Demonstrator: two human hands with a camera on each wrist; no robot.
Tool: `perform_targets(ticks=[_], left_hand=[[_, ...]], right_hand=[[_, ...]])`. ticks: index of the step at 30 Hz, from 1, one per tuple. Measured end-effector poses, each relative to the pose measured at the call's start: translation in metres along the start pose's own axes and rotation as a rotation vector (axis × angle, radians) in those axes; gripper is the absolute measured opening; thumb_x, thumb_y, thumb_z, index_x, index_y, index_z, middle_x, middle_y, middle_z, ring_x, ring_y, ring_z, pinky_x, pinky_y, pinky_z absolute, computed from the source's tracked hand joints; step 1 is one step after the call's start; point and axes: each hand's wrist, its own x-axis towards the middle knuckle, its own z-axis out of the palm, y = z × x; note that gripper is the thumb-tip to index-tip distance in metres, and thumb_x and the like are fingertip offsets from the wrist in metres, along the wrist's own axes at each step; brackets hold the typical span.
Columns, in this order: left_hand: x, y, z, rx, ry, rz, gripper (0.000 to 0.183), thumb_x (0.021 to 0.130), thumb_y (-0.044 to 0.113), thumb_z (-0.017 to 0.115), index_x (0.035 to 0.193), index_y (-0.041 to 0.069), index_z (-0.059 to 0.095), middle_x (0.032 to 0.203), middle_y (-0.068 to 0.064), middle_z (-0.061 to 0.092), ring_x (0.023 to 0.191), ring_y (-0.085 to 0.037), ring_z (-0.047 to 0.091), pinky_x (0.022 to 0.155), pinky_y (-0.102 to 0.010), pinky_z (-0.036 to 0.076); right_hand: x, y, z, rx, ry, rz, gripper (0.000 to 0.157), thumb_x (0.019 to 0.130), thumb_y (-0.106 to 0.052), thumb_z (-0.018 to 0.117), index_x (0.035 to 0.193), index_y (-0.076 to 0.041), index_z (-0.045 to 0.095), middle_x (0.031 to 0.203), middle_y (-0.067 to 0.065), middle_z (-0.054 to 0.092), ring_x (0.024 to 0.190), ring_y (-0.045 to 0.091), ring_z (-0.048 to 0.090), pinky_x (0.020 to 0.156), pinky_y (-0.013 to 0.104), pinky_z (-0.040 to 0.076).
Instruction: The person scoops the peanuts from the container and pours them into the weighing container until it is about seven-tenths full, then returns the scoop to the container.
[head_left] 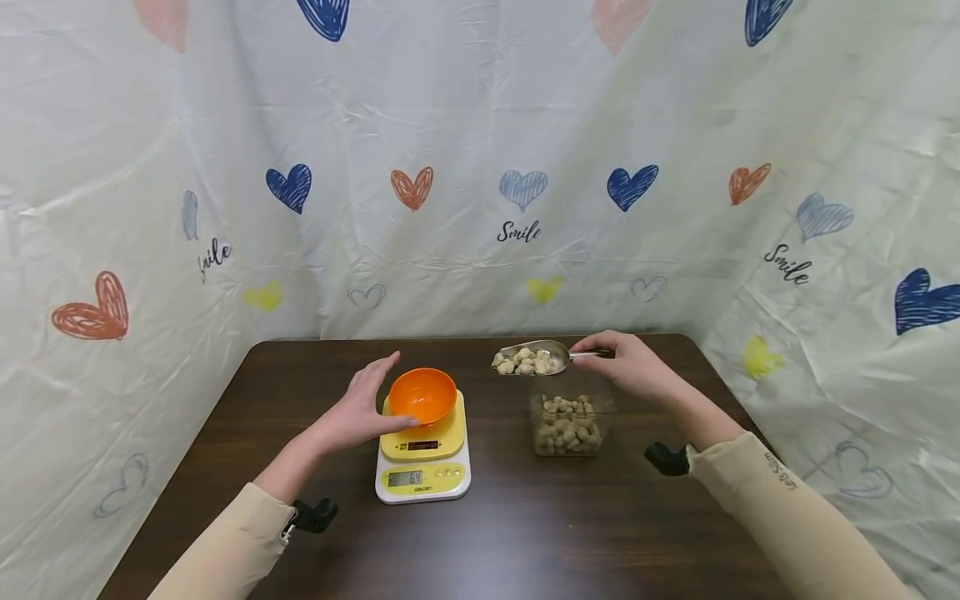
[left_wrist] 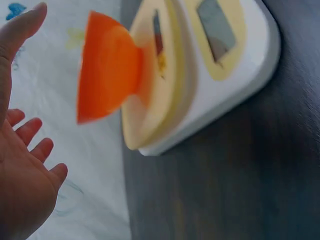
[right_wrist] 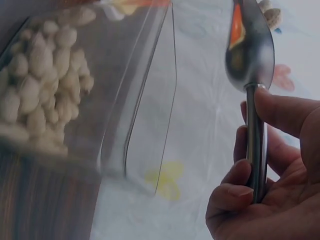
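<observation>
While a person's right grip (head_left: 628, 360) is curling closed around the handle of a metal scoop (head_left: 557, 352), a load of pale, nut-like pieces (head_left: 525, 362) is lying in the scoop, which is hanging in the air around the far side of a clear box (right_wrist: 117, 115). That box is standing on the right of the dark surface (head_left: 525, 533) and is holding many more such pieces (head_left: 566, 432). To its left, a small orange bowl (head_left: 423, 396) is sitting upright on the far part of a yellow-and-white scale (head_left: 455, 446), whose display is showing digits too small for a sure reading. The left grip (head_left: 363, 408) is spreading open at the bowl's left, its thumb reaching toward the near side and its fingers pointing toward the far side; it is gripping nothing, and the left wrist view is showing a gap between it and the bowl. As for progress, the scoop's filling is looking done, since a good load is resting in it, and no piece is showing inside the bowl; emptying that load is seemingly remaining undone, with plenty of pieces waiting in the box.
</observation>
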Motion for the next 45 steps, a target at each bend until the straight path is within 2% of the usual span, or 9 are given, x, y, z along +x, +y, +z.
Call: perform_targets(ticks=[7,15,23,32,41,45], left_hand=[[0.004,-0.019,0.01,-0.012,-0.018,-0.041,0.119,0.077,0.059,0.083,0.165,0.019,0.014,0.168,-0.01,0.019,0.151,-0.039,0.014,0.112,-0.07,0.026],[0.013,-0.033,0.023,-0.03,-0.035,-0.048,0.119,0.077,0.059,0.084,0.165,0.013,0.016,0.166,-0.015,0.023,0.149,-0.041,0.017,0.112,-0.069,0.026],[0.018,-0.038,0.027,-0.069,-0.035,-0.085,0.12,0.075,0.059,0.085,0.163,0.012,0.019,0.161,-0.015,0.029,0.145,-0.038,0.025,0.111,-0.066,0.031],[0.02,-0.038,0.031,-0.078,-0.037,-0.104,0.118,0.075,0.059,0.085,0.163,0.012,0.021,0.157,-0.016,0.033,0.139,-0.036,0.03,0.109,-0.062,0.037],[0.019,-0.034,0.03,-0.066,-0.033,-0.116,0.114,0.074,0.061,0.085,0.161,0.015,0.026,0.155,-0.012,0.038,0.135,-0.033,0.033,0.107,-0.057,0.04],[0.019,-0.033,0.03,-0.057,-0.035,-0.111,0.114,0.075,0.06,0.084,0.161,0.013,0.026,0.155,-0.013,0.038,0.136,-0.034,0.032,0.107,-0.058,0.039]], right_hand=[[0.011,-0.014,0.02,0.024,0.0,-0.017,0.036,0.098,-0.041,0.069,0.125,-0.017,0.071,0.14,0.011,0.054,0.12,0.03,0.057,0.092,0.048,0.049],[0.026,-0.033,0.046,0.029,-0.013,-0.071,0.028,0.1,-0.033,0.069,0.121,-0.016,0.073,0.131,0.01,0.058,0.115,0.028,0.058,0.091,0.046,0.05],[0.045,-0.039,0.069,0.008,-0.024,-0.114,0.023,0.1,-0.032,0.068,0.116,-0.017,0.075,0.127,0.008,0.06,0.117,0.026,0.056,0.092,0.046,0.049],[0.058,-0.044,0.083,-0.023,-0.017,-0.136,0.021,0.1,-0.026,0.069,0.115,-0.014,0.076,0.122,0.007,0.064,0.114,0.026,0.057,0.091,0.046,0.05],[0.068,-0.044,0.095,-0.122,0.003,-0.146,0.019,0.1,-0.024,0.069,0.114,-0.013,0.076,0.117,0.007,0.063,0.111,0.029,0.058,0.087,0.044,0.05],[0.072,-0.046,0.099,-0.194,0.019,-0.14,0.019,0.1,-0.026,0.07,0.114,-0.016,0.077,0.114,0.005,0.063,0.11,0.029,0.057,0.087,0.044,0.049]])
